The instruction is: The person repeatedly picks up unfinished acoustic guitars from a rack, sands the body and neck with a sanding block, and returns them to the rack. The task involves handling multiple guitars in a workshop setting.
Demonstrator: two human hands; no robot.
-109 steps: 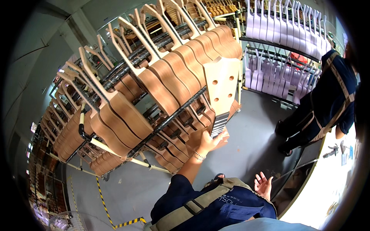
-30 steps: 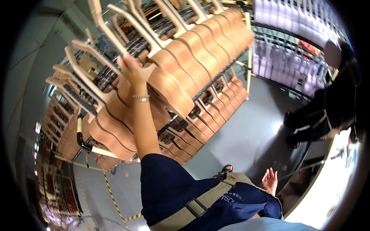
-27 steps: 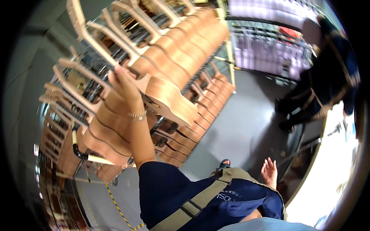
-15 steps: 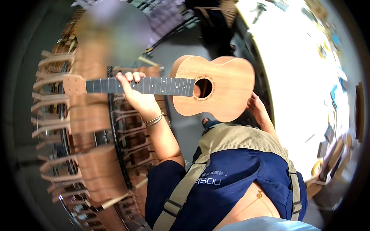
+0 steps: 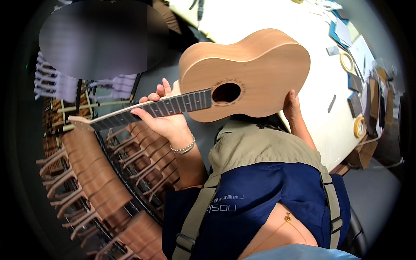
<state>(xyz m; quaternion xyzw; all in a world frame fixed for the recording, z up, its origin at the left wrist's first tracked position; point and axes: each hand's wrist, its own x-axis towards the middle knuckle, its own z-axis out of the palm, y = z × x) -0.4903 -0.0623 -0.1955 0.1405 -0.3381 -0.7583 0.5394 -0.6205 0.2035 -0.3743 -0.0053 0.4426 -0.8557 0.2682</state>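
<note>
A bare wooden ukulele (image 5: 268,78) without strings is held across in front of me, its headstock toward the left and its body at the right, tilted so a side wall shows. My left hand (image 5: 167,119) is closed around the dark fretted neck (image 5: 193,102), thumb on the near side and fingertips showing beyond the far edge. At the body's right end, my right hand (image 5: 293,106) grips the lower edge. Its thumb lies against the top, while its other fingers are hidden behind the body.
Racks of similar wooden instrument bodies (image 5: 97,169) with necks sticking out stand at my left. A white worktable (image 5: 320,130) runs along the right and far side. On it lie tape rolls (image 5: 359,126), dark blocks (image 5: 354,104) and papers (image 5: 363,54).
The ukulele's body has risen and moved right, over the table, and tilted so its side shows. My right hand has taken its end edge. The view has turned toward the table.
</note>
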